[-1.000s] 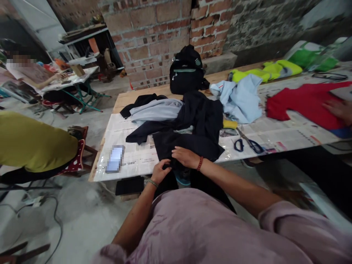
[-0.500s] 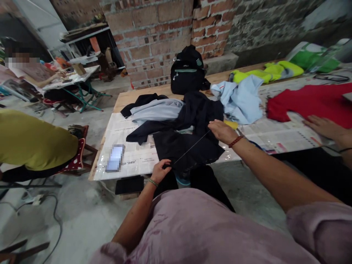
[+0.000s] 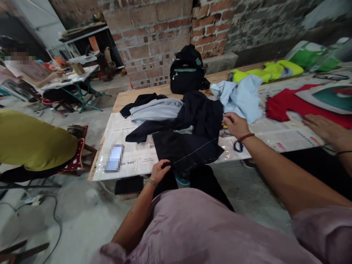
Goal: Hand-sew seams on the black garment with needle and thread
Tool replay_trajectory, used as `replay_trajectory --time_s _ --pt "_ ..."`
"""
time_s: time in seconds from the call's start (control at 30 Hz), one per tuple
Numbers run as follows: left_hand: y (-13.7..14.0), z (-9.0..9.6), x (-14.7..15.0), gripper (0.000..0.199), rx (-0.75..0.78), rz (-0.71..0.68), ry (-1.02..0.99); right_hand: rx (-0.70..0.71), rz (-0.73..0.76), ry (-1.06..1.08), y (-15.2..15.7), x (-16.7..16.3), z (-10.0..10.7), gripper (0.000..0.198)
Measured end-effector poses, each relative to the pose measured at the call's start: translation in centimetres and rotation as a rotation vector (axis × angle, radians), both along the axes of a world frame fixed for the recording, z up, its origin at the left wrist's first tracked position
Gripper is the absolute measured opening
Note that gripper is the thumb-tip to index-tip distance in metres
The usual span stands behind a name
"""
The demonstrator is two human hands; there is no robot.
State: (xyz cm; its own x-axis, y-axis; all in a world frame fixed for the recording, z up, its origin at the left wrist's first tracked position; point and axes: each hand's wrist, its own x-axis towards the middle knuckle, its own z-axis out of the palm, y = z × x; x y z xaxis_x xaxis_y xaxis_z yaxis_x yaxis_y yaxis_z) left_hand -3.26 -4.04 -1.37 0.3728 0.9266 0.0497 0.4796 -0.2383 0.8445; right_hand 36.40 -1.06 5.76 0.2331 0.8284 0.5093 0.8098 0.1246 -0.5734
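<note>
On the near edge of the table lies a black garment [image 3: 189, 148] with a row of pale stitches along its lower edge. My left hand [image 3: 161, 169] is closed, thumb and fingers pinching the cloth's left front edge. From there a pale thread [image 3: 196, 148] stretches up and right across the cloth toward my right hand [image 3: 235, 124]. That hand is raised above the table, its fingertips pinched on the thread's far end. Whether a needle is between those fingers is too small to make out. A dark blue loop [image 3: 238, 146] lies just under the right wrist.
A phone [image 3: 114, 158] rests on newspaper at left. Behind the garment are a grey cloth [image 3: 158, 110], a black backpack [image 3: 187, 69] and a light blue garment [image 3: 242, 97]. At right, another person's hand [image 3: 320, 126] lies by red cloth [image 3: 283, 102] under an iron [image 3: 327, 99].
My right hand has moved right and slightly down, drawing out more thread. My left hand stays in place. The iron at right has come farther into view over the red cloth.
</note>
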Motion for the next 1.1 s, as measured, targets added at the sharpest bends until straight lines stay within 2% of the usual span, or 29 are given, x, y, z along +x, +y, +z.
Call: replay_trajectory --time_s 0.1,0.17,0.3,0.43,0.73,0.97,1.1 --pt "0.0 0.1 0.1 0.018 0.0 -0.002 -0.027 -0.096 0.089 0.145 -0.2 -3.7 -0.6 0.033" --pt "0.0 0.1 0.2 0.014 0.004 -0.004 -0.051 -0.167 0.188 0.148 -0.7 -7.0 -1.0 0.029" --pt "0.0 -0.2 0.2 0.01 0.055 -0.047 -0.104 -0.218 0.556 -0.055 -2.6 -13.8 -2.1 0.024" --pt "0.0 -0.3 0.0 0.009 0.111 -0.104 -0.139 -0.35 0.622 -0.217 -4.4 -17.8 -3.1 0.026" --pt "0.0 -0.3 0.0 0.014 0.143 -0.146 -0.163 -0.347 0.66 -0.395 -4.9 -20.1 -3.8 0.026" --pt "0.1 -0.5 0.0 0.013 0.147 -0.154 -0.17 -0.45 0.708 -0.471 -4.7 -20.8 -3.1 0.027" --pt "0.0 -0.5 0.1 0.01 0.142 -0.131 -0.164 -0.464 0.724 -0.493 -4.7 -20.7 -3.0 0.028"
